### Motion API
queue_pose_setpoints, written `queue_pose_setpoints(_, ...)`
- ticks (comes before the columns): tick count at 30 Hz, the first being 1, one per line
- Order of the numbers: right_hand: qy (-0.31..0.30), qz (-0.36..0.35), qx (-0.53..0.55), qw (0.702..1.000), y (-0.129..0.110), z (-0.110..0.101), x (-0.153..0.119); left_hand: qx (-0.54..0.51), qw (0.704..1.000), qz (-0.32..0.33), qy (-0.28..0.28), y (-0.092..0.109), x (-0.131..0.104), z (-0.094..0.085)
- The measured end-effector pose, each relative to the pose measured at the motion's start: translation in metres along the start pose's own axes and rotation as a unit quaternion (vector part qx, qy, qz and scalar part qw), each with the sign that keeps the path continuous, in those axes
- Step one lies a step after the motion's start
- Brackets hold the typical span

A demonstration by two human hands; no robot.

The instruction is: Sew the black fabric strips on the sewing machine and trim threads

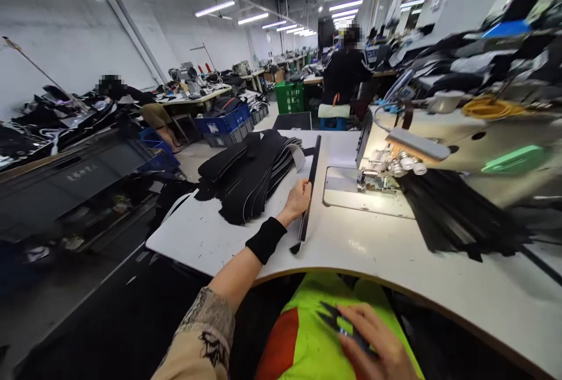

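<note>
Gripping a long, narrow black strip, your left hand has its fingers curled closed at the strip's left edge, over the white, smooth tabletop. The strip runs straight from near to far, with a thin pale line along it and a small dark flap at its near end. Your right hand is closed around small snips, their pointed dark blades parted, above the neon-yellow cloth on your lap, which carries a red-orange patch. Farther off at the left, a gray plastic bin bears pale characters along its side, too blurred for you to read; the blue crate beyond has a white mark, also illegible. Left of your strip lies a thick stack of dark fabric pieces, matte on top, with curved, layered edges showing pale lines. To the right sits the cream sewing machine, with shiny rounded metal knobs and a smooth metal plate set into the tabletop; a bundle of black strips fans out beside it. You wear a ribbed-looking black wristband and a beige sleeve with a dark flower-like motif. A green perforated crate stands at the far side, near a seated person in black.
</note>
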State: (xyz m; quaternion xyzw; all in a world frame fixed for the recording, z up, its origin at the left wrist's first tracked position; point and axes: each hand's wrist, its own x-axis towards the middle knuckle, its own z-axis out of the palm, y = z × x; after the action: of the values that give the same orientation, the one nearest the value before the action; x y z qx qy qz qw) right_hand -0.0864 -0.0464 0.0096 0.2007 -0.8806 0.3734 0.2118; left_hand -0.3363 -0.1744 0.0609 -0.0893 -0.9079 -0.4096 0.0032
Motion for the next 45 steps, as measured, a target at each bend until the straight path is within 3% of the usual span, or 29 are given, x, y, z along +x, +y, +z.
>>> queue_pose_setpoints(6,0.058,0.042,0.065,0.995,-0.001,-0.005,0.040,-0.181,0.981,-0.040,0.053,0.000,-0.034,-0.012)
queue_pose_setpoints(12,0.045,0.023,0.055,0.997,-0.004,0.008,0.052,-0.366,0.924,-0.093,0.055,0.009,-0.048,-0.009)
queue_pose_setpoints(21,0.103,-0.048,0.020,0.993,-0.006,0.023,0.054,-0.370,0.921,-0.115,0.034,0.007,-0.058,-0.005)
queue_pose_setpoints(25,0.149,0.008,0.051,0.987,0.000,0.012,0.054,-0.364,0.925,-0.104,0.025,-0.002,-0.063,-0.011)
queue_pose_setpoints(28,0.156,0.118,0.064,0.978,0.016,-0.007,0.058,-0.301,0.951,-0.072,-0.018,-0.013,-0.082,-0.031)
queue_pose_setpoints(30,0.146,0.175,0.066,0.972,0.029,-0.023,0.063,-0.191,0.980,-0.035,-0.049,-0.024,-0.104,-0.050)
queue_pose_setpoints(32,0.147,0.203,0.068,0.966,0.039,-0.036,0.070,-0.044,0.997,0.047,-0.040,-0.039,-0.130,-0.067)
queue_pose_setpoints(34,0.149,0.208,0.067,0.964,0.044,-0.046,0.079,0.082,0.984,0.161,0.004,-0.055,-0.156,-0.078)
queue_pose_setpoints(37,0.144,0.193,0.050,0.969,0.045,-0.052,0.094,0.219,0.930,0.283,0.082,-0.075,-0.185,-0.084)
queue_pose_setpoints(40,0.133,0.168,0.024,0.977,0.042,-0.050,0.107,0.291,0.894,0.319,0.122,-0.083,-0.202,-0.084)
queue_pose_setpoints(45,0.114,0.114,-0.011,0.987,0.042,-0.044,0.117,0.336,0.870,0.337,0.131,-0.088,-0.213,-0.085)
